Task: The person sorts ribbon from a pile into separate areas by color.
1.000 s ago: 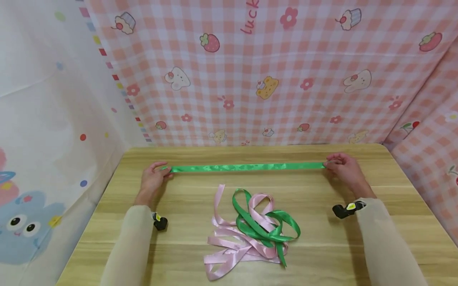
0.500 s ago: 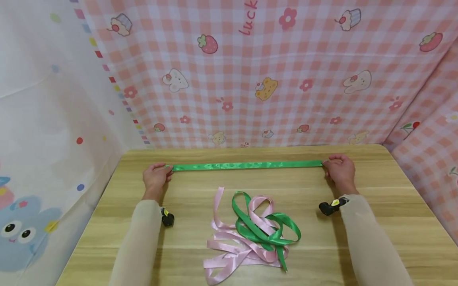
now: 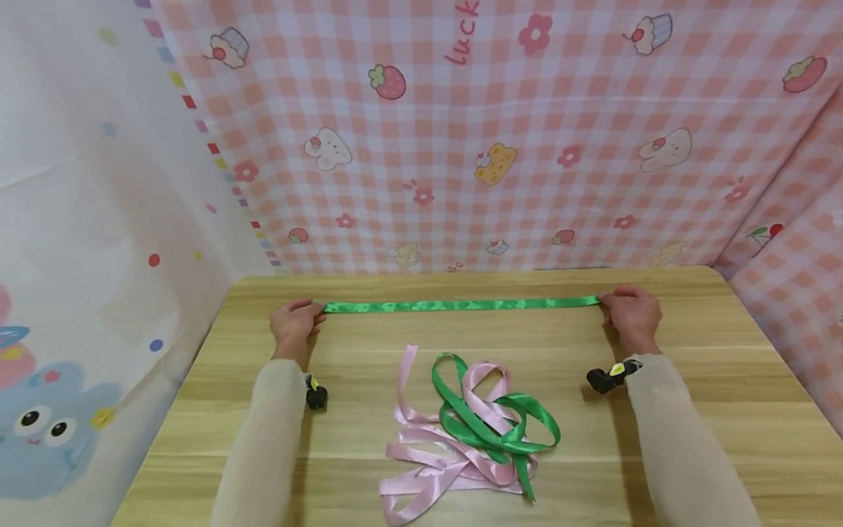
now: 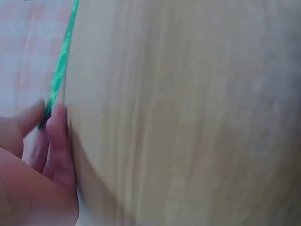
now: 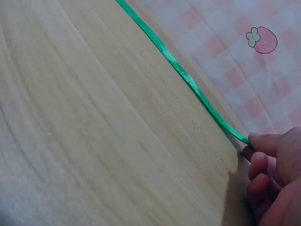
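A bright green satin ribbon [image 3: 461,305] stretches nearly straight across the far part of the table. My left hand [image 3: 294,323] pinches its left end between thumb and fingers; the left wrist view shows the green ribbon [image 4: 60,66] running away from the fingertips. At the other end, my right hand [image 3: 634,318] pinches the ribbon, and in the right wrist view the ribbon [image 5: 188,80] sags slightly with small ripples. Nearer to me lies a loose tangle of a pink ribbon [image 3: 421,483] and a darker green ribbon [image 3: 470,417], touched by neither hand.
The wood-grain table [image 3: 211,454] has its far edge just beyond the stretched ribbon. Behind it hangs a pink checked cloth [image 3: 428,139], with a white printed cloth [image 3: 79,219] on the left. Black wrist cameras [image 3: 606,378] sit at both cuffs.
Both hands keep their pinch on the green ribbon, which stays stretched. The right forearm has shifted inward, and the left hand has moved slightly right. The tangled ribbons lie as before.
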### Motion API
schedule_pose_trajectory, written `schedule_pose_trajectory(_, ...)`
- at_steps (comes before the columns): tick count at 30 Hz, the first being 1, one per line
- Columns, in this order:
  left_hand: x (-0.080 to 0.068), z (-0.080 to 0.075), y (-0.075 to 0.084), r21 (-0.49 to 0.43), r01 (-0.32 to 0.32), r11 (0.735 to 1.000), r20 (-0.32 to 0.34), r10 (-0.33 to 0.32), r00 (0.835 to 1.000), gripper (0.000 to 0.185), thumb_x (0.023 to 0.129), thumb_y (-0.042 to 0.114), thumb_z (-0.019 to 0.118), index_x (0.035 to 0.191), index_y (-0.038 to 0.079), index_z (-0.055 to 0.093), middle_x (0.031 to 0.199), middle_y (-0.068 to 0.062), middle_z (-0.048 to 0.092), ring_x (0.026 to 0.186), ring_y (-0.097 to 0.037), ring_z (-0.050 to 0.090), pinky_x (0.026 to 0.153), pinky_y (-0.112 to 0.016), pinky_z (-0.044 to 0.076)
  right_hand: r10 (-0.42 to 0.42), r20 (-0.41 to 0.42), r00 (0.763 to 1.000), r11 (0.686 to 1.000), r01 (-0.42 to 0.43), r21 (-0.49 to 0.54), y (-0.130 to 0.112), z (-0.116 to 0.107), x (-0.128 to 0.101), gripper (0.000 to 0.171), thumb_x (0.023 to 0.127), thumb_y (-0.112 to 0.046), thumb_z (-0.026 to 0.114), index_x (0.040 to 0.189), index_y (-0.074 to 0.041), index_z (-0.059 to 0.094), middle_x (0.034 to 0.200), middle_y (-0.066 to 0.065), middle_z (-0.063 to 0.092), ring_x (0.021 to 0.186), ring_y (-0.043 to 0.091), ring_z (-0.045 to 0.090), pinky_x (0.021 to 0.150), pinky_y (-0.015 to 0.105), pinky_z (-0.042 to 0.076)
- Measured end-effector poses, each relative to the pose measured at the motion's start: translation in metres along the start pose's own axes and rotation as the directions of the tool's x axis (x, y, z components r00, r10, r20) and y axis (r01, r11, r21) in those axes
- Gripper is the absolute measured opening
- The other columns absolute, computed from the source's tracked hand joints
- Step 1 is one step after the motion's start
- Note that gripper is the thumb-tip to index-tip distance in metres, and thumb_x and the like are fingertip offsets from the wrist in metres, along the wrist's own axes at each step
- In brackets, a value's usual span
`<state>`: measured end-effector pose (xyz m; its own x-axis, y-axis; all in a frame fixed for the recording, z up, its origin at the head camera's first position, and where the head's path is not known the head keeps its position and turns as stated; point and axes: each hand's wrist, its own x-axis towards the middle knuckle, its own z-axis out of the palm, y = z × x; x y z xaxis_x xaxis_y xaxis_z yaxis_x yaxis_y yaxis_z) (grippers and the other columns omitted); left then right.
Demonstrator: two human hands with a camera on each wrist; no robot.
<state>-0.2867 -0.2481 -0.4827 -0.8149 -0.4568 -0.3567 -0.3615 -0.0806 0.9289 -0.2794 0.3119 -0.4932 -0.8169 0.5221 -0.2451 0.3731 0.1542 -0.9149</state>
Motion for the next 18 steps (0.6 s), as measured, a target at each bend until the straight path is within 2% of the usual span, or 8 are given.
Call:
schedule_pose_trajectory(3, -0.003, -0.006, 0.001, 0.056, -0.023, 0.998, 0.057, 0.020, 0.998, 0.058, 0.088, 0.008, 0.074, 0.140, 0.000, 0.049, 0.099, -0.009, 0.074, 0.063, -0.003, 0.068, 0.054, -0.016, 0.053, 0.010, 0.048, 0.999, 1.000, -0.010, -0.006, -0.002, -0.003, -0.005, 0.050, 0.090, -0.023, 0.072, 0.132, -0.003, 0.054, 0.059, -0.016, 0.060, 0.041, 0.005, 0.056, 0.043, 0.022, 0.049)
schedule_pose_trajectory(5, -0.006, -0.012, 0.002, 0.123, -0.065, 0.990, 0.081, 0.055, 0.995, 0.066, 0.089, 0.011, 0.074, 0.146, 0.003, 0.043, 0.121, -0.013, 0.069, 0.075, -0.006, 0.071, 0.062, -0.016, 0.055, -0.001, 0.081, 0.997, 1.000, 0.003, -0.025, -0.003, -0.004, -0.009, 0.057, 0.092, -0.024, 0.070, 0.141, -0.003, 0.048, 0.063, -0.018, 0.060, 0.043, 0.006, 0.058, 0.045, 0.023, 0.050)
schedule_pose_trajectory(7, -0.012, -0.017, 0.003, 0.227, -0.138, 0.964, 0.112, 0.114, 0.987, 0.070, 0.091, 0.017, 0.073, 0.150, 0.006, 0.038, 0.139, -0.014, 0.058, 0.096, -0.012, 0.070, 0.073, -0.018, 0.055, -0.037, 0.101, 0.994, 0.996, 0.045, -0.071, -0.005, -0.006, -0.014, 0.061, 0.094, -0.024, 0.067, 0.146, -0.003, 0.042, 0.071, -0.019, 0.060, 0.046, 0.005, 0.059, 0.047, 0.023, 0.051)
schedule_pose_trajectory(9, -0.019, -0.019, 0.004, 0.289, -0.210, 0.934, 0.159, 0.170, 0.973, 0.071, 0.092, 0.020, 0.072, 0.152, 0.006, 0.036, 0.146, -0.015, 0.052, 0.113, -0.022, 0.065, 0.084, -0.023, 0.055, -0.092, 0.122, 0.988, 0.988, 0.106, -0.111, -0.008, -0.008, -0.021, 0.062, 0.095, -0.023, 0.065, 0.147, -0.002, 0.039, 0.086, -0.010, 0.066, 0.049, 0.005, 0.061, 0.050, 0.023, 0.053)
schedule_pose_trajectory(12, -0.035, -0.016, 0.006, 0.340, -0.325, 0.883, 0.271, 0.239, 0.933, 0.068, 0.094, 0.022, 0.070, 0.151, 0.007, 0.037, 0.146, -0.016, 0.051, 0.121, -0.029, 0.059, 0.088, -0.026, 0.053, -0.188, 0.200, 0.961, 0.960, 0.223, -0.167, -0.013, -0.011, -0.035, 0.059, 0.097, -0.024, 0.063, 0.145, 0.002, 0.039, 0.114, 0.013, 0.064, 0.057, 0.005, 0.064, 0.056, 0.024, 0.056)
schedule_pose_trajectory(14, -0.047, -0.010, 0.006, 0.330, -0.378, 0.865, 0.340, 0.265, 0.902, 0.063, 0.095, 0.020, 0.069, 0.148, 0.006, 0.040, 0.141, -0.017, 0.055, 0.116, -0.030, 0.061, 0.084, -0.025, 0.054, -0.261, 0.266, 0.928, 0.930, 0.316, -0.189, -0.018, -0.011, -0.049, 0.054, 0.097, -0.024, 0.062, 0.139, 0.005, 0.044, 0.124, 0.026, 0.058, 0.064, 0.007, 0.066, 0.060, 0.025, 0.057)
schedule_pose_trajectory(16, -0.060, -0.004, 0.005, 0.335, -0.429, 0.839, 0.398, 0.287, 0.871, 0.058, 0.094, 0.020, 0.070, 0.145, 0.006, 0.045, 0.135, -0.016, 0.060, 0.113, -0.027, 0.062, 0.080, -0.021, 0.052, -0.331, 0.334, 0.883, 0.887, 0.412, -0.210, -0.022, -0.009, -0.064, 0.047, 0.098, -0.024, 0.062, 0.131, 0.007, 0.050, 0.122, 0.028, 0.058, 0.070, 0.008, 0.065, 0.062, 0.024, 0.056)
schedule_pose_trajectory(18, -0.073, 0.006, 0.003, 0.312, -0.463, 0.830, 0.446, 0.302, 0.843, 0.053, 0.093, 0.017, 0.071, 0.141, 0.005, 0.049, 0.130, -0.018, 0.063, 0.113, -0.027, 0.062, 0.082, -0.021, 0.052, -0.391, 0.384, 0.836, 0.837, 0.496, -0.229, -0.025, -0.006, -0.080, 0.037, 0.098, -0.022, 0.062, 0.122, 0.006, 0.056, 0.116, 0.025, 0.062, 0.075, 0.011, 0.064, 0.064, 0.023, 0.054)
